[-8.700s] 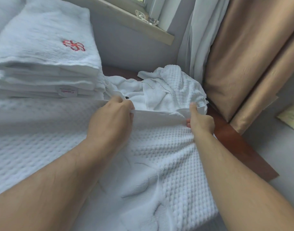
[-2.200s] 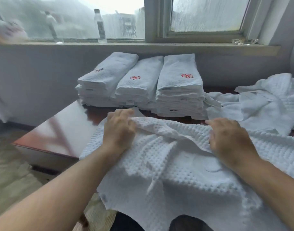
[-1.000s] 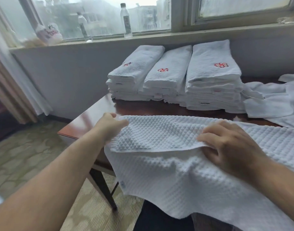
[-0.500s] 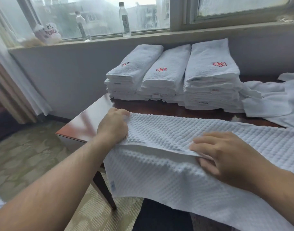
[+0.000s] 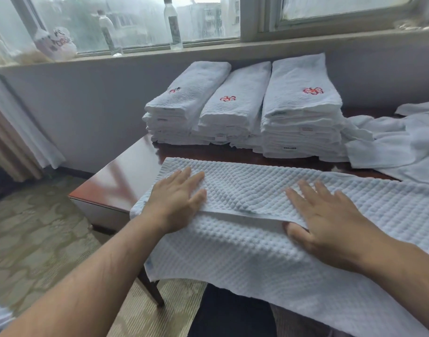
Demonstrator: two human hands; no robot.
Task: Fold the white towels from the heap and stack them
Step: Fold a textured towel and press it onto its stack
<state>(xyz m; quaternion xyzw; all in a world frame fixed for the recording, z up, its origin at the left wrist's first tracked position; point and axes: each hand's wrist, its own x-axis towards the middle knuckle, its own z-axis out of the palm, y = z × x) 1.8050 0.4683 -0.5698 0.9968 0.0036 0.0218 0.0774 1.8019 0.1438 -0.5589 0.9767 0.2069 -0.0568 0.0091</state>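
Pressure is what this step seems to ask for. A white waffle-weave towel point(image 5: 245, 186) lies lengthways along the near edge of the glossy red-brown wooden table point(image 5: 125, 181). Its far long side is folded toward the person, so the hem of the upper layer runs from 9 to 3 o'clock under both palms. The lower layer hangs off the table at 6 o'clock.

The left hand point(image 5: 177, 203) lies flat on the upper layer near the towel's 9 o'clock end, fingers straight and spread, gripping nothing. The right hand point(image 5: 330, 224) lies flat toward 3 o'clock, fingers straight. Its thumb sits at the hem, and I cannot tell whether it is tucked beneath.

To do this well, I judge the palms should sweep apart toward 9 and 3 o'clock. That would flatten the slight lift of the hem between them and keep the hem parallel to the far fold. This thick, springy weave probably needs firm strokes to take a crease. The towel's 3 o'clock end is out of view, so its corners deserve a check before the hanging part is brought up.

At 12 o'clock, three stacks of folded white terry towels with red embroidered emblems point(image 5: 301, 98) stand side by side. The crumpled heap of unfolded white towels point(image 5: 391, 142) lies at 2 o'clock, against the rightmost stack.
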